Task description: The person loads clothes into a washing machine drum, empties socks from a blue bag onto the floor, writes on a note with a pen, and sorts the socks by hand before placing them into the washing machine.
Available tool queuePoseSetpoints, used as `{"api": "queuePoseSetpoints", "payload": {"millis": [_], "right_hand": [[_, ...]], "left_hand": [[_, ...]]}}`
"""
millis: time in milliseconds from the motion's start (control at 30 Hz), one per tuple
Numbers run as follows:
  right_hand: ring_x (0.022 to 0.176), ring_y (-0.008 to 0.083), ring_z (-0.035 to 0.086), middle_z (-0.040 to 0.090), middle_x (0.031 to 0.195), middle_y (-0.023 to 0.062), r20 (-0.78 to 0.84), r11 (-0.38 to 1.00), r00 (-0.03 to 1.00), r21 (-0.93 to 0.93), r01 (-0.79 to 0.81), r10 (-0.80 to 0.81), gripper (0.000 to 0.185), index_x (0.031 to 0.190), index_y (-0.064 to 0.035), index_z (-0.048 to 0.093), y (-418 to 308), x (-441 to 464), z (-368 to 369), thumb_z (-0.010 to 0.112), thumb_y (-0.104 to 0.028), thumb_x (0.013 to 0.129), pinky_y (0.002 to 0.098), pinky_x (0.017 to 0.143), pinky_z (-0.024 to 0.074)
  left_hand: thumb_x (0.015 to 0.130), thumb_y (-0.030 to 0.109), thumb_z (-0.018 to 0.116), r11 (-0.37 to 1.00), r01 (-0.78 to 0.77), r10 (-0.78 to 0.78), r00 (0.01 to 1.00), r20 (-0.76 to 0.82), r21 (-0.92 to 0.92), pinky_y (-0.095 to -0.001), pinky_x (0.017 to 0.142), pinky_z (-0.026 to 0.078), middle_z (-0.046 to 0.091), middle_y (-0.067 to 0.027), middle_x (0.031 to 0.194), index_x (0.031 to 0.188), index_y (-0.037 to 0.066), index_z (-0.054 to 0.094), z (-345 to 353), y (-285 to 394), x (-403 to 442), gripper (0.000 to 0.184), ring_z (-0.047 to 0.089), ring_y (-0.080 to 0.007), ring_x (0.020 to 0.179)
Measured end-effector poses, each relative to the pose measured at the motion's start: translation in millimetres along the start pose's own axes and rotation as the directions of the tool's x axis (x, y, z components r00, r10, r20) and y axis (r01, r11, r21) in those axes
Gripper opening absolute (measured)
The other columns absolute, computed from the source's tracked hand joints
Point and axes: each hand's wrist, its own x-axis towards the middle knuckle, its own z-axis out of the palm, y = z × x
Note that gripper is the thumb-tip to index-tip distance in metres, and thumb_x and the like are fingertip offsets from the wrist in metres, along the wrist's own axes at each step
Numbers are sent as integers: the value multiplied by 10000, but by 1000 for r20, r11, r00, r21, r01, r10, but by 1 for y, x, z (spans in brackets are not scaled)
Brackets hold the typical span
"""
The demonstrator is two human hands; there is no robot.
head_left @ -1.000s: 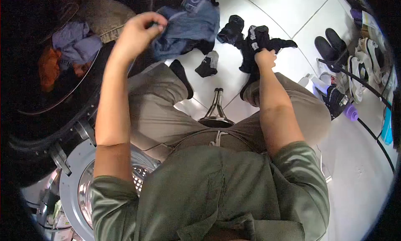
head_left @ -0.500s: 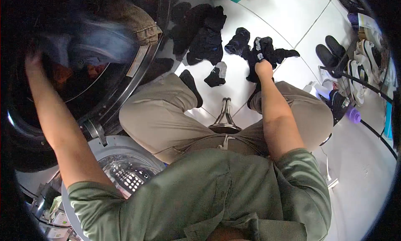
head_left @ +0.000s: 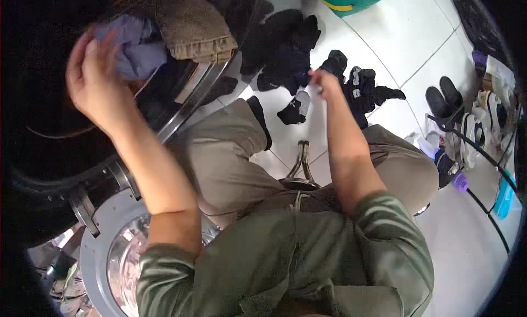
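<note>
Nearest your shirt is the round grey-rimmed glass door. Beyond your knees, a short black-and-grey sock lies on the white tiles, just beside your right hand, its fingers partly extended; whether it pinches anything you cannot tell. Crumpled black garments spread past it. Your left hand, blurred, fingers part-spread, meets blue-grey cloth inside the dark drum; its grip is unclear. Brown fabric drapes over the rim.
</note>
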Motion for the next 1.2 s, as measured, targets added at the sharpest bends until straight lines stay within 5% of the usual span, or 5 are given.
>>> {"api": "queuePoseSetpoints", "payload": {"millis": [267, 500, 633, 833, 1200], "right_hand": [[849, 208, 577, 616, 898, 116, 273, 927, 901, 263, 267, -337, 250, 902, 36, 621, -210, -186, -5, 513, -174, 821, 302, 774, 455], [642, 167, 548, 616, 692, 66, -84, 844, 896, -383, 375, -436, 265, 854, 8, 651, -222, -193, -27, 595, -224, 740, 274, 634, 414], [897, 251, 586, 630, 871, 116, -306, 28, 719, -928, -371, -625, 281, 932, -72, 644, -190, -181, 13, 621, -246, 713, 316, 745, 467], [1099, 272, 447, 562, 1062, 76, 625, -576, 707, -727, 374, -330, 213, 943, -179, 639, -78, -78, 135, 515, -211, 773, 664, 933, 173], [966, 357, 509, 522, 1022, 116, 217, -133, 882, -975, 177, -419, 202, 922, -137, 641, -52, -4, 6, 547, -155, 744, 439, 780, 471]], "left_hand": [[854, 151, 529, 914, 402, -357, 862, 361, -56, -263, 755, 443, 621, -132, 998, 1008, 0, 566, 27, -61, -37, 219, 614, -187, 867], [847, 198, 551, 892, 447, -406, 723, 559, 70, -244, 770, 421, 634, -51, 981, 983, 59, 606, 47, -53, -54, 202, 591, -113, 846], [842, 188, 557, 910, 392, -387, 682, 621, 136, -236, 767, 425, 629, -47, 984, 994, 44, 603, 52, -54, -52, 214, 579, -105, 841], [836, 126, 560, 904, 388, -408, 656, 635, 181, -256, 811, 427, 620, -95, 984, 996, -13, 586, 67, -46, -55, 213, 573, -148, 881], [821, 92, 591, 884, 441, -427, 623, 656, 157, -197, 775, 406, 616, -31, 905, 940, 3, 608, 84, -35, -67, 150, 543, -75, 847]]}}
